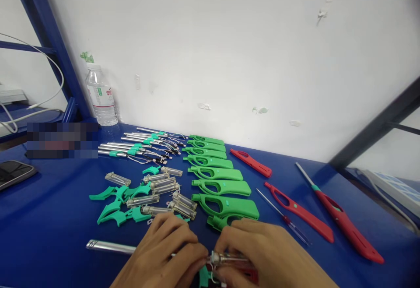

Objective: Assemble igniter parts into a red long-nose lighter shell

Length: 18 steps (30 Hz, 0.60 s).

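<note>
Low at the bottom of the view, between left hand (167, 251) and right hand (262, 251), grasps a clear cartridge (229, 259) in the right grip, fingers closed around its length, capped end pointing out toward the left fingertips. Just under the cartridge, partly hidden by the same hand, a red piece (251, 275). Between the 2 hands, close to the capped end, a teal piece (203, 276) and a thin white wire (213, 275). Left fingers bent and drawn together near that end; cannot tell the exact contents of the left grip, with knuckles in the way. Out from beneath the left hand, toward the left, a silver tube (110, 247) on the blue bench (49, 222).

Just beyond the left hand, other cartridges (166, 188) in a loose pile, beside scattered teal triggers (110, 209). Farther back, silver rods (120, 145) with teal clips and wires. Beyond the right hand, a column of green casings (226, 173) reaching back toward the wall (210, 38), the nearest partly covered by that hand. To the right, a screwdriver (288, 221), 2 red casings (308, 223) and 1 red lighter (351, 231) with a silver nozzle. At far left, 1 clear bottle (103, 104) near the wall and a phone (15, 174).
</note>
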Tool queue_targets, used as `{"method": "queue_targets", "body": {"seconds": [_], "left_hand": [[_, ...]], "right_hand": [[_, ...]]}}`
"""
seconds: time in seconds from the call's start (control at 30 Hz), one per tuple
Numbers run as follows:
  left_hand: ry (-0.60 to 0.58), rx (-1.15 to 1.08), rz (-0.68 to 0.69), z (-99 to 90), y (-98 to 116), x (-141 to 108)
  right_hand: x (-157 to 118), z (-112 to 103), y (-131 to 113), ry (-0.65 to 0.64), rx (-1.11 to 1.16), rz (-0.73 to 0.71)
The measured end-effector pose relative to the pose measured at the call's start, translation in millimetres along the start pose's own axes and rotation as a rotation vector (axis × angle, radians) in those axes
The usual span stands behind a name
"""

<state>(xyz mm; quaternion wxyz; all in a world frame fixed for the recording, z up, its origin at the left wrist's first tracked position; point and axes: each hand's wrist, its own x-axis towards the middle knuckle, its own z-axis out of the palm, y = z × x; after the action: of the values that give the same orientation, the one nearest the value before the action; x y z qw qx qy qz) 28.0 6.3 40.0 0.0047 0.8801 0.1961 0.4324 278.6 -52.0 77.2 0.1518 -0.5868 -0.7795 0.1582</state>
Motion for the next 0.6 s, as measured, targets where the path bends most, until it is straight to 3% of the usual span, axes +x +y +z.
{"method": "queue_targets", "body": {"seconds": [0.13,0.27,0.43,0.6], "left_hand": [[0.024,0.025,-0.006,4.0,6.6,20.6],[0.019,0.023,-0.008,4.2,9.3,26.4],[0.02,0.025,-0.009,2.1,8.4,22.3],[0.005,-0.021,-0.023,-3.0,2.7,2.4]], "right_hand": [[-10.9,-15.1,4.4,-0.097,0.081,0.016],[-14.1,-25.4,2.8,-0.077,0.043,0.006],[-13.9,-9.7,7.7,-0.047,0.051,-0.025],[-5.8,1.7,3.1,0.038,-0.061,-0.043]]}}
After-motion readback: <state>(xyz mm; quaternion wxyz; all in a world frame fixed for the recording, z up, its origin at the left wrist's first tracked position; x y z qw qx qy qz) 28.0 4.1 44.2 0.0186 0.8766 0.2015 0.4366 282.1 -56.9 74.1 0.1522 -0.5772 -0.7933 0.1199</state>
